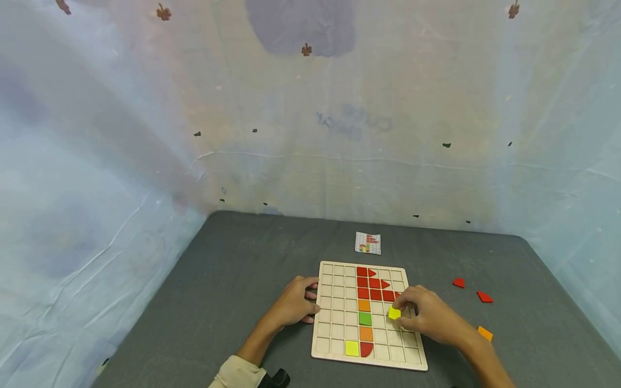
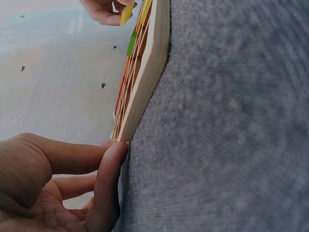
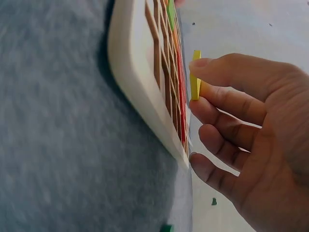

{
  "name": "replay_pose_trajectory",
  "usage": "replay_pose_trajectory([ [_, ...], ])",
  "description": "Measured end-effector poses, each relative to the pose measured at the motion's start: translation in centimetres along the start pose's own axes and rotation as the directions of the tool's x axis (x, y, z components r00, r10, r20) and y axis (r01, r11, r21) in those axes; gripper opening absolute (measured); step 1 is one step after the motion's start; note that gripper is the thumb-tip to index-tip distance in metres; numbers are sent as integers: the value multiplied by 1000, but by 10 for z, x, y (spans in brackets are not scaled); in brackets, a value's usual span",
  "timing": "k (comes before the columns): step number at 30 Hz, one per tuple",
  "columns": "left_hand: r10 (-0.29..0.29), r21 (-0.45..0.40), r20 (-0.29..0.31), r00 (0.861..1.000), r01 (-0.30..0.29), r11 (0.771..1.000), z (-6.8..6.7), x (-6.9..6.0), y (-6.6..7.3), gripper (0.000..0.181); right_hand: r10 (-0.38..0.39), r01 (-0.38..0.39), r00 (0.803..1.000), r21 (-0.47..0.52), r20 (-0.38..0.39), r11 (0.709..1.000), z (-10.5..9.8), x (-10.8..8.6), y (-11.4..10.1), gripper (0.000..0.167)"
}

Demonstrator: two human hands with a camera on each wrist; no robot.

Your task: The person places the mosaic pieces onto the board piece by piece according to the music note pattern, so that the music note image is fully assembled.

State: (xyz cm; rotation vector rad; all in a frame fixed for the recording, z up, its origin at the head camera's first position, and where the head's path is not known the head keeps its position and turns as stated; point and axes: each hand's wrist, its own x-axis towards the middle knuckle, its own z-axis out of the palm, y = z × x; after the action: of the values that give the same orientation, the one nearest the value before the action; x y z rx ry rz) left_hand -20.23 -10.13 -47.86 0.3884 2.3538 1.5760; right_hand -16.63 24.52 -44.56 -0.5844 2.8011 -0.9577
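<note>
My right hand [image 1: 427,313] pinches a yellow square tile [image 1: 394,313] between thumb and fingers, above the right part of a wooden grid board [image 1: 338,317]. In the right wrist view the same yellow tile [image 3: 195,79] stands on edge, apart from the board. With thumb and finger my left hand [image 1: 293,302] grips the board's left edge, which the left wrist view shows closely. Set in the grid are several red tiles [image 1: 375,294], two orange squares [image 1: 364,305], a green square [image 1: 365,319], a yellow square [image 1: 351,348] and a red rounded piece [image 1: 366,349].
A small printed pattern card [image 1: 367,243] lies behind the board. To the right on the grey tabletop [image 1: 233,258] are two loose red pieces [image 1: 459,283] and an orange tile [image 1: 485,333]. A pale sheet [image 1: 310,183] hangs behind the table.
</note>
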Motion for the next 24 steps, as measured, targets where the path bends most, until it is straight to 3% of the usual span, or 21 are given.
replay_pose_trajectory([
  [14,-8,-2,-4,1000,8,1000,0,0,2,70,-133,132,991,34,30,991,18,12,-20,20],
  [24,-23,-10,-11,1000,23,1000,1,0,2,70,-142,141,988,14,58,990,31,18,-35,20],
])
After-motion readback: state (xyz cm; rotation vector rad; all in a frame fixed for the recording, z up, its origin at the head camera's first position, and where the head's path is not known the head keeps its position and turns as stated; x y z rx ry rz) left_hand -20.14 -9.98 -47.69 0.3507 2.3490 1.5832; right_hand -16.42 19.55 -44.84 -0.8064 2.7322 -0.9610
